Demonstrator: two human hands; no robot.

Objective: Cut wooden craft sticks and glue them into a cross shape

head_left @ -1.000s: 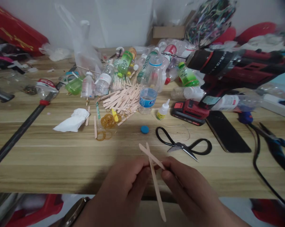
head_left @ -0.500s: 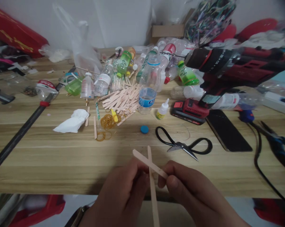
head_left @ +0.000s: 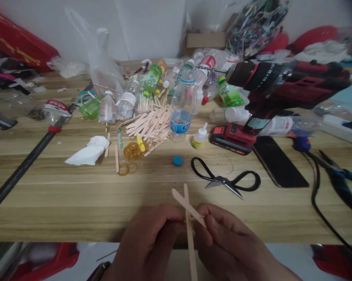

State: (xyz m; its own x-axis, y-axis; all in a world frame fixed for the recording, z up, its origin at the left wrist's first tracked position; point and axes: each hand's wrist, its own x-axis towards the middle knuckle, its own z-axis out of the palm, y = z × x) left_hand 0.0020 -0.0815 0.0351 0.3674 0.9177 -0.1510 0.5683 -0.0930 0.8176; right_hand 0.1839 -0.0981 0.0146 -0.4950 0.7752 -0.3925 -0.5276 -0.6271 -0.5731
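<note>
Two wooden craft sticks cross above the table's front edge, in front of me. My left hand is closed at the long upright stick, its fingertips pinched beside the crossing. My right hand pinches the lower end of the slanted stick between thumb and fingers. A thin tan band, which looks like a rubber band, shows at the crossing between both hands' fingertips. How far it wraps around is hard to see. Black-handled scissors lie open just beyond my right hand, and a blue bottle cap lies beyond the sticks.
A pile of craft sticks, rubber bands, a clear bottle and a small glue bottle stand farther back. On the right are a red cordless drill, a phone and pliers.
The slanted stick has shifted slightly right and down and is steeper. The tan band now shows at the crossing. My right hand has turned a little, its fingers lower behind the sticks.
</note>
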